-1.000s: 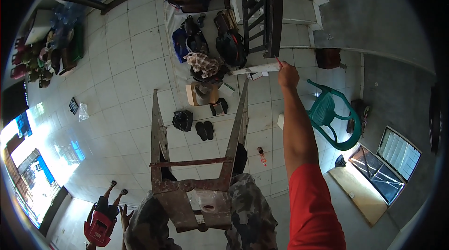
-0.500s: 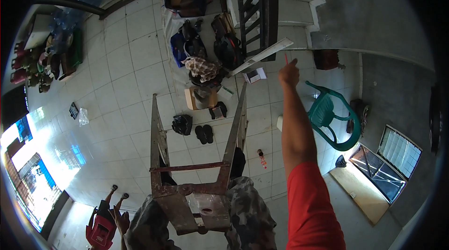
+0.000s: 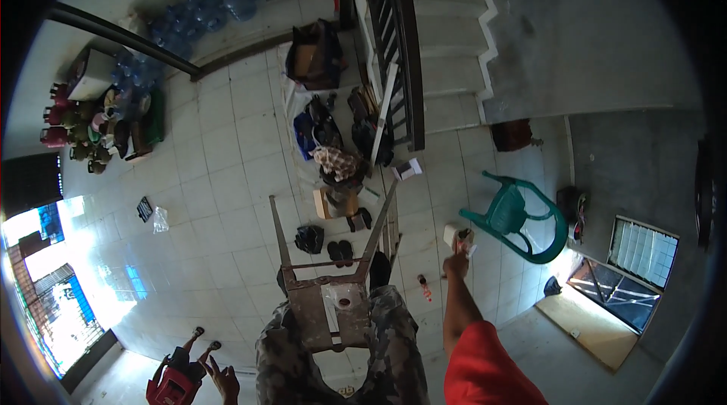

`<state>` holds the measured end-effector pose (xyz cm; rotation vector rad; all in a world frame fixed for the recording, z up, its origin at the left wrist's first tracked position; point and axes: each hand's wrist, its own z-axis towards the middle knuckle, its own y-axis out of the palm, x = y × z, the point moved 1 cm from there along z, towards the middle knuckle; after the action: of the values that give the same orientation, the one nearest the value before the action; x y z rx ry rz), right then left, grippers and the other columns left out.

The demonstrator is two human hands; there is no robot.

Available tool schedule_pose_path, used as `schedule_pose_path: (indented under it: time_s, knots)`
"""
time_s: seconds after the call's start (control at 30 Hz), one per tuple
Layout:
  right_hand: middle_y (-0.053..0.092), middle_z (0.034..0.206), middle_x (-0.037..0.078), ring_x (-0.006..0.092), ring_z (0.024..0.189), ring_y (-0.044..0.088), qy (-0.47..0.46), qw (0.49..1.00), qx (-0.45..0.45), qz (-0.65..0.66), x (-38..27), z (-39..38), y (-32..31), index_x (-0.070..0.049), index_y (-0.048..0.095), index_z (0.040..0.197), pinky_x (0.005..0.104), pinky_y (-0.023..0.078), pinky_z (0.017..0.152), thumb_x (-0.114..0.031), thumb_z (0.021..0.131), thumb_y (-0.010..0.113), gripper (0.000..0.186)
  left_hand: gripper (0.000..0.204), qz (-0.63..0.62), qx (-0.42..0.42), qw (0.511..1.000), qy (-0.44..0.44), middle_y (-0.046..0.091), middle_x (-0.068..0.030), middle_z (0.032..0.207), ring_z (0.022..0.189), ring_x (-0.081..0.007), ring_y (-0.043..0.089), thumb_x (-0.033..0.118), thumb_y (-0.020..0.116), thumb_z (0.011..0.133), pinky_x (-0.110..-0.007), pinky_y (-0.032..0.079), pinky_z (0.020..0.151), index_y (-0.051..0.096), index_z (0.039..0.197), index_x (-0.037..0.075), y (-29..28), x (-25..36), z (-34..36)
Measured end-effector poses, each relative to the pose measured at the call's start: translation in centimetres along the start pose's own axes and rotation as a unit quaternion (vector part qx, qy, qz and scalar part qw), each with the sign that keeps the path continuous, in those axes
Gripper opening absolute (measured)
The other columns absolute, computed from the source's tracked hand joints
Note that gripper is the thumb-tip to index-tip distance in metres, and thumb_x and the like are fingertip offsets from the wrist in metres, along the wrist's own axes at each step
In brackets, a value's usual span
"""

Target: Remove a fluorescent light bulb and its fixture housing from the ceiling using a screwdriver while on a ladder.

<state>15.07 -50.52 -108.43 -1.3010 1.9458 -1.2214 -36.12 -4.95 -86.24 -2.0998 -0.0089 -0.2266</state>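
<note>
I squint at daylight blazing white through the big window [image 3: 54,288] at left and glaring off the tiled floor [image 3: 113,253] beside it, while the louvred window [image 3: 642,252] at right glows faintly, the grey wall [image 3: 591,42] sits dim, and fisheye curvature leaves 4 dark corners.

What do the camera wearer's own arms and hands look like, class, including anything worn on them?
The right arm has a short red sleeve that leaves the forearm bare. The right hand is ungloved. The left hand, at the lower edge, is ungloved too; its sleeve is out of view.
</note>
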Motion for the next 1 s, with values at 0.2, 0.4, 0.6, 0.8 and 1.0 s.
schedule_pose_path:
  time_s: [0.2, 0.4, 0.6, 0.8, 1.0]
  knots:
    - [0.056, 0.105, 0.027, 0.0402, 0.076, 0.063, 0.079, 0.99, -0.106, 0.039, 2.2, -5.4, -4.6, 0.002, 0.038, 0.122, 0.0389, 0.057, 0.043, -0.008, 0.081, 0.051, 0.045, 0.078, -0.004, -0.003, 0.999, -0.043, 0.006, -0.03, 0.145, 0.136, -0.0401, 0.008, 0.005, 0.062, 0.072, -0.046, 0.019, 0.108, 0.024, 0.14, 0.006, -3.0, -0.5, -3.0]
    - [0.059, 0.095, 0.03, 0.0394, 0.063, 0.063, -0.006, 0.967, -0.098, 0.236, -7.3, -12.9, -13.4, 0.004, 0.038, 0.117, 0.0423, 0.057, 0.052, -0.009, 0.08, 0.052, 0.042, 0.087, -0.05, 0.04, 0.997, -0.031, 0.0, -0.0297, 0.145, 0.135, -0.0421, 0.011, 0.007, 0.063, 0.074, -0.042, 0.022, 0.107, 0.012, 0.143, 0.008, -6.1, -0.4, -3.8]
    - [0.059, 0.099, 0.029, 0.0393, 0.062, 0.063, -0.13, 0.948, -0.08, 0.28, -13.4, -15.8, -16.8, 0.001, 0.029, 0.133, 0.037, 0.056, 0.043, -0.011, 0.078, 0.055, 0.061, 0.091, -0.081, 0.129, 0.988, -0.014, -0.002, -0.0287, 0.146, 0.135, -0.0413, 0.012, 0.004, 0.061, 0.074, -0.043, 0.02, 0.108, 0.003, 0.144, 0.011, -11.2, 0.6, -3.3]
    - [0.051, 0.117, 0.026, 0.0377, 0.105, 0.053, -0.351, 0.892, 0.03, 0.282, -21.1, -19.9, -18.5, -0.002, 0.043, 0.124, 0.0451, 0.043, 0.088, -0.024, 0.081, 0.058, 0.051, 0.091, -0.203, 0.286, 0.936, 0.0, -0.003, -0.0261, 0.147, 0.135, -0.0386, 0.016, -0.003, 0.059, 0.075, -0.038, 0.04, 0.094, 0.002, 0.144, 0.013, -19.7, 3.3, -4.3]
    - [0.049, 0.116, 0.028, 0.0386, 0.109, 0.05, -0.443, 0.775, 0.128, 0.432, -29.0, -23.5, -17.0, 0.008, 0.043, 0.111, 0.0424, 0.04, 0.093, -0.022, 0.08, 0.049, 0.044, 0.095, -0.214, 0.547, 0.789, 0.18, 0.011, -0.0138, 0.15, 0.136, -0.0315, 0.019, -0.002, 0.065, 0.072, -0.046, 0.038, 0.097, 0.005, 0.145, 0.013, -35.2, 8.7, -5.6]
